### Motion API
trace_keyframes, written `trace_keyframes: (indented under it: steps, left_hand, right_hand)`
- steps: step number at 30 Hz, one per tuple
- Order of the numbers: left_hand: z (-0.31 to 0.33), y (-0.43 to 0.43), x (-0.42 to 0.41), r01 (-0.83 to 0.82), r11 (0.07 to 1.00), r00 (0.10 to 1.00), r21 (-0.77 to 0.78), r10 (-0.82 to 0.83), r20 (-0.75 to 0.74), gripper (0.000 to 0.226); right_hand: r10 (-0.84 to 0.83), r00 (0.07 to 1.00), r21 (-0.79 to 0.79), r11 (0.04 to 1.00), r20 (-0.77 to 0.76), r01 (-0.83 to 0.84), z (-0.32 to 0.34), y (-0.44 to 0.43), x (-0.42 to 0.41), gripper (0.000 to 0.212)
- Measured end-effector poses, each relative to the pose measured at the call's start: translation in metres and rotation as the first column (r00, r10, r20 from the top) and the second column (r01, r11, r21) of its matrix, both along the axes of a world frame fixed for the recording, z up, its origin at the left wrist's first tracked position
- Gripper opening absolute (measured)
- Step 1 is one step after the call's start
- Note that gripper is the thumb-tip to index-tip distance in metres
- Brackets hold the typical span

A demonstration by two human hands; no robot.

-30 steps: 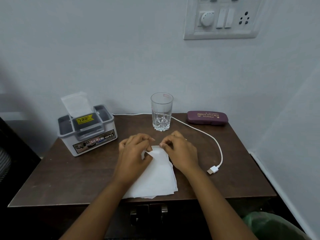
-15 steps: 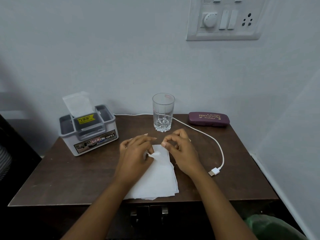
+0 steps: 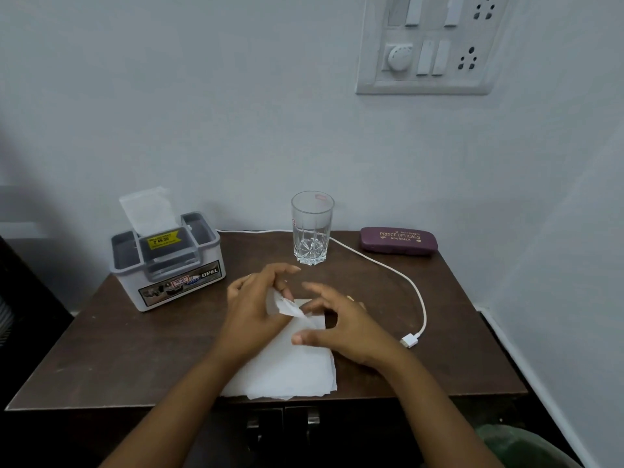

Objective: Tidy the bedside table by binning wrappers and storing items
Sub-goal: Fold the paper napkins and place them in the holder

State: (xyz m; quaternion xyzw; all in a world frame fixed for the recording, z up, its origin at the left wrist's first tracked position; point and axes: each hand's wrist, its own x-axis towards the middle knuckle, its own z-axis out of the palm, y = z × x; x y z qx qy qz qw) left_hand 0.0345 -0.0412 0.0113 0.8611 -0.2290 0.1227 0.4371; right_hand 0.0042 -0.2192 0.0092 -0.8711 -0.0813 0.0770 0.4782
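Note:
A white tissue [image 3: 290, 366] lies flat at the front middle of the brown bedside table [image 3: 135, 349]. My left hand [image 3: 253, 309] pinches its far corner, which is lifted off the wood and curls toward me. My right hand [image 3: 347, 327] hovers just right of that corner with fingers spread and loosely bent; its thumb tip rests on the tissue. A clear plastic wrapper [image 3: 148, 209] sticks up out of the grey organiser box [image 3: 175, 278] at the back left.
An empty glass [image 3: 312, 228] stands at the back centre, and a maroon spectacle case [image 3: 398, 240] lies at the back right. A white USB cable [image 3: 415, 292] loops down the right side. A green bin [image 3: 520, 447] sits on the floor at lower right.
Both hands were pinching the tissue's far corner. Now my left hand has raised that corner, and my right hand has let go and spread its fingers.

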Motion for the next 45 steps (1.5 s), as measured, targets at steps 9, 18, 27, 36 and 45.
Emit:
trace_keyframes:
  steps: [9, 18, 27, 36, 45]
  left_hand:
    - [0.067, 0.013, 0.018, 0.134, 0.984, 0.966, -0.118, -0.156, -0.208, 0.037]
    - [0.039, 0.033, -0.013, -0.072, 0.611, 0.569, -0.788, -0.624, -0.536, 0.079]
    - [0.039, 0.017, -0.042, -0.222, 0.721, 0.511, -0.656, -0.487, -0.708, 0.038]
    - [0.029, 0.021, -0.048, -0.261, 0.848, 0.539, -0.461, -0.268, -0.798, 0.024]
    - [0.054, 0.031, -0.058, -0.07, 0.862, 0.654, -0.503, -0.341, -0.675, 0.052]
  right_hand:
    - [-0.023, 0.984, 0.577, 0.808, -0.175, 0.121, 0.043, 0.003, -0.002, 0.025]
    - [0.152, 0.94, 0.816, 0.551, -0.304, 0.175, 0.064, 0.003, -0.01, 0.026]
    - [0.017, 0.921, 0.652, 0.711, -0.389, 0.263, 0.067, -0.014, -0.024, 0.027]
    - [0.035, 0.892, 0.622, 0.728, -0.451, 0.287, 0.037, -0.014, -0.039, 0.031]
    - [-0.018, 0.97, 0.49, 0.86, -0.244, 0.14, 0.058, -0.016, -0.051, 0.038]
